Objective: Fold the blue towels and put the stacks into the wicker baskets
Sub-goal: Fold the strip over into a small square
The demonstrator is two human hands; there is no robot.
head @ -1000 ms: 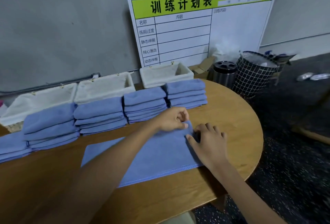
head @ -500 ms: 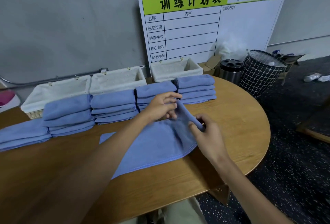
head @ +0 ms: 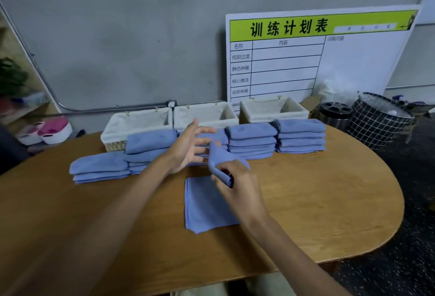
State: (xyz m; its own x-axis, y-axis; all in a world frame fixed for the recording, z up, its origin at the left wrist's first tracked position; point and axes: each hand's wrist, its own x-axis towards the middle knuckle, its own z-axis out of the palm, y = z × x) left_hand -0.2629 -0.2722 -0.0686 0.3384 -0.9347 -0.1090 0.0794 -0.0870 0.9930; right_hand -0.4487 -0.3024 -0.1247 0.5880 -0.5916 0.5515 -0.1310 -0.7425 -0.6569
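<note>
While my right hand [head: 237, 185] pinches the lifted edge of the blue towel [head: 204, 203] on the counter [head: 317, 201], my left hand [head: 188, 149] hovers spread, holding nothing. Risk: soft, limp microfibre could slip and skew the fold. Folded stacks [head: 251, 141] sit before fabric-lined wicker baskets [head: 273, 109], not yet loaded.

1. Towel [head: 207, 206] on the table: plain blue.
2. Folded towel stacks [head: 251, 140]: the same blue.
3. Table [head: 317, 201]: light brown wood grain.
4. Baskets [head: 138, 121]: straw-coloured wicker, white cloth lining.
5. Board [head: 317, 60]: white, lime-green header, black characters and grid lines.
6. Bin [head: 376, 123]: black with white grid pattern.
7. Wall [head: 117, 36]: grey.
</note>
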